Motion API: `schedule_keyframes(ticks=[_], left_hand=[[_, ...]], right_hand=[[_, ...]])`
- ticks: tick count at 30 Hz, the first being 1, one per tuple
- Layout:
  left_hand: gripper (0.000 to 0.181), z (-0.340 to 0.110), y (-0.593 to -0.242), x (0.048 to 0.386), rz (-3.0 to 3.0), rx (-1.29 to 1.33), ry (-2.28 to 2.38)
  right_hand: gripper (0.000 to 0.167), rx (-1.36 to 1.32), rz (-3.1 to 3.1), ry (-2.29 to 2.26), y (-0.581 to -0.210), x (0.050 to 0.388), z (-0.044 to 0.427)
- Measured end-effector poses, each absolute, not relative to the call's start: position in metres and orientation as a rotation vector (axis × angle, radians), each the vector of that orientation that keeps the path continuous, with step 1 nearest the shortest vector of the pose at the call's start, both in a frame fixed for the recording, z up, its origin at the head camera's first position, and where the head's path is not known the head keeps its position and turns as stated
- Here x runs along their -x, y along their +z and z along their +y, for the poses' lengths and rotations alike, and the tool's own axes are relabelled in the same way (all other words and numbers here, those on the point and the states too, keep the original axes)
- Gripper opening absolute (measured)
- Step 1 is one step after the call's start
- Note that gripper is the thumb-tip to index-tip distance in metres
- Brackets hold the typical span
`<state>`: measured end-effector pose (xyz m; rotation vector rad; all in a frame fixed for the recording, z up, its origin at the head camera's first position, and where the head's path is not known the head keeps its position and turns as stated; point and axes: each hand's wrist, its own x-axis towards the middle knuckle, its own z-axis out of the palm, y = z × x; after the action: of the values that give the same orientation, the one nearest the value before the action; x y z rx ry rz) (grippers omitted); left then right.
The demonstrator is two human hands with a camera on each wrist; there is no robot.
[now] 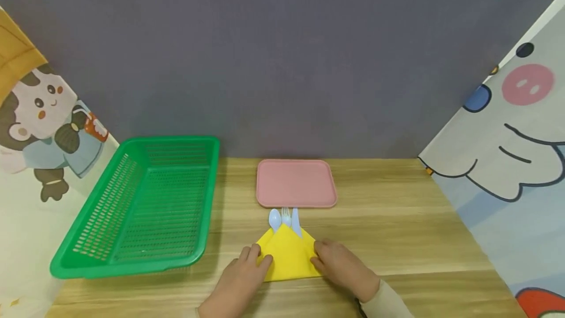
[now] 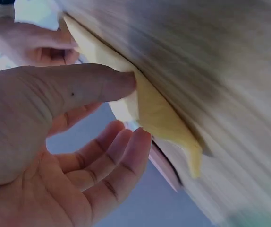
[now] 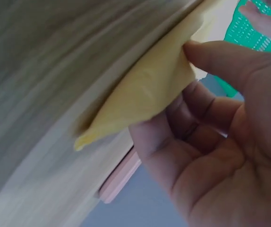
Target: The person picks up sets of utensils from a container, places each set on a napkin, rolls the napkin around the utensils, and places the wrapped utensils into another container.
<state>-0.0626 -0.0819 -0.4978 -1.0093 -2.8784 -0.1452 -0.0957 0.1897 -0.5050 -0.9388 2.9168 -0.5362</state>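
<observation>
A folded yellow napkin (image 1: 289, 256) lies on the wooden table, its top edge pointed. From its folds stick out a light blue spoon (image 1: 274, 219), a fork (image 1: 286, 216) and a knife (image 1: 296, 221), side by side. At the napkin's left edge, the left hand (image 1: 240, 278) holds it between thumb and fingers; the left wrist view has the thumb on the cloth (image 2: 156, 111). The right hand (image 1: 346, 266) pinches the right edge, and in the right wrist view its thumb lies on the cloth (image 3: 140, 92) with the fingers curled at the far edge.
Just beyond the cutlery tips lies a pink rectangular tray (image 1: 295, 184). A green perforated basket (image 1: 161, 210) stands on the left. A grey panel (image 1: 282, 63) rises behind the table, and cartoon-printed sheets flank it on both sides.
</observation>
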Motion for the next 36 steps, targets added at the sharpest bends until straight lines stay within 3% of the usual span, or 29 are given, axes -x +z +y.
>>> schedule_keyframes(ticks=[7, 13, 19, 36], left_hand=[[0.027, -0.073, -0.500, 0.062, -2.709, 1.121, 0.027], [0.030, -0.074, -0.498, 0.061, -2.728, 1.145, -0.057], [0.023, -0.071, -0.497, 0.063, -2.745, 1.150, -0.050], [0.025, -0.064, -0.498, 0.075, -2.709, 1.140, -0.007]], right_hand=[[0.028, 0.868, 3.053, -0.349, -0.506, 0.092, 0.182], [0.037, 0.971, 3.230, -0.238, -0.506, 0.090, 0.175], [0.022, 1.014, 3.181, -0.330, -0.507, 0.087, 0.167], [0.032, 0.876, 2.931, -0.401, -0.499, 0.089, 0.171]])
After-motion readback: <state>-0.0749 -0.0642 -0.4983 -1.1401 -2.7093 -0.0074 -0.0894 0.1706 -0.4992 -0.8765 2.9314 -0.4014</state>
